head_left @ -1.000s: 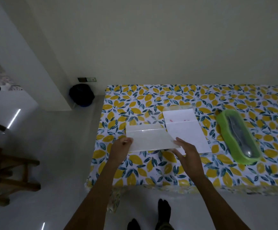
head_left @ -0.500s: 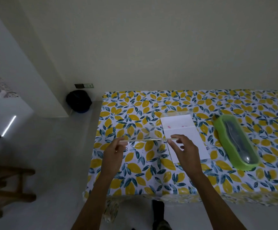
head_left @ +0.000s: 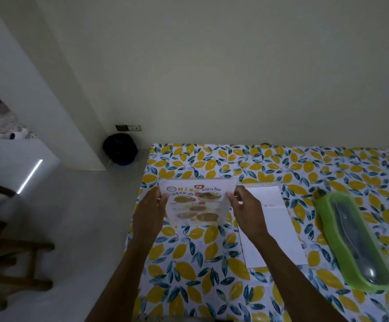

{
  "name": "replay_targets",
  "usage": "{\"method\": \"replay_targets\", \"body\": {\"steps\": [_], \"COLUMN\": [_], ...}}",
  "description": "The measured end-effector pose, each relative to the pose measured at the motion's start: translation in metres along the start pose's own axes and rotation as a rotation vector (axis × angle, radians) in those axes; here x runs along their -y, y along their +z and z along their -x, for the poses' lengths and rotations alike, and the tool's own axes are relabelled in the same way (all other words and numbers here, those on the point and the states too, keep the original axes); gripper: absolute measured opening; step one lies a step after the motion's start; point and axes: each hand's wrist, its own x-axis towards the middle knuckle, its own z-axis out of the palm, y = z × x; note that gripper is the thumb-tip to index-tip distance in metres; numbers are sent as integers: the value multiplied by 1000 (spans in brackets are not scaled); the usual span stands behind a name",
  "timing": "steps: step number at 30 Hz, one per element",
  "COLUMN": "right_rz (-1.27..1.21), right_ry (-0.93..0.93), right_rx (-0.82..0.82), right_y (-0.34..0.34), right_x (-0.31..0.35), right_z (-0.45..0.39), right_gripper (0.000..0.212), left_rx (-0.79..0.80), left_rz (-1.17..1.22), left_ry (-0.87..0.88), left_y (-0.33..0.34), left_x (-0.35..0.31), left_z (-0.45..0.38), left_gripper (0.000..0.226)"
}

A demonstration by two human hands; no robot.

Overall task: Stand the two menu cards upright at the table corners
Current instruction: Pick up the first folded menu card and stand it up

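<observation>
Room: dim light, a plain pale wall (head_left: 212,77) behind the counter, a pale smooth floor (head_left: 77,228) to the left.
Counter: covered with a cloth printed with yellow lemons and dark leaves (head_left: 212,263); its far edge meets the wall, its left edge drops to the floor.
Floor items: a dark round bin or bag (head_left: 120,148) in the wall corner, near the counter's far-left corner; wooden furniture (head_left: 10,263) at the far left, well apart from the counter.
Wall fitting: a small dark outlet plate (head_left: 128,128) just above the dark round object.
Held menu card (head_left: 197,201): upright and tilted a little, printed face toward the camera, in a clear holder; the word MENU and pictures of dishes show; it stands toward the counter's far-left corner, its lower edge at or just above the cloth, which one I cannot tell.
Left hand (head_left: 150,214): grasps the card's left edge, thumb on the front.
Right hand (head_left: 247,210): grasps the card's right edge, fingers curled around it.
Second menu card (head_left: 274,228): lies flat, blank white side up, just to the right of the right hand and partly under the forearm.
Green container (head_left: 351,242): long, lime green with a clear lid, lying to the right of the flat card; dark utensils show dimly through the lid.
Open room: bare cloth in front of the held card and along the near-left edge; bare cloth also along the far edge by the wall.
</observation>
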Motion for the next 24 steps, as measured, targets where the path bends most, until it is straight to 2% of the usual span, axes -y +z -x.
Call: {"method": "replay_targets", "body": {"steps": [7,13,17,22,24], "right_rz": [107,186,284,551,625], "right_ry": [-47,-102,-126,-246,-227], "right_rx": [39,52,66,19,7], "right_y": [13,20,18,10,7], "right_x": [-17,-28,-29,-24,-22], "right_z": [-41,-45,-46,-43,-39], "right_gripper": [28,27,29,50,57], "left_rx": [-35,-42,-36,-9,-26], "left_rz": [-111,-169,-204,-368,-475], "left_ry": [-72,-72,-72,-11,51], "left_y": [18,37,36,29,26], "left_x": [-11,-12,-13,-4,1], "left_z": [-31,-31,-30,-29,-25], "left_gripper": [23,39,37,48,55]}}
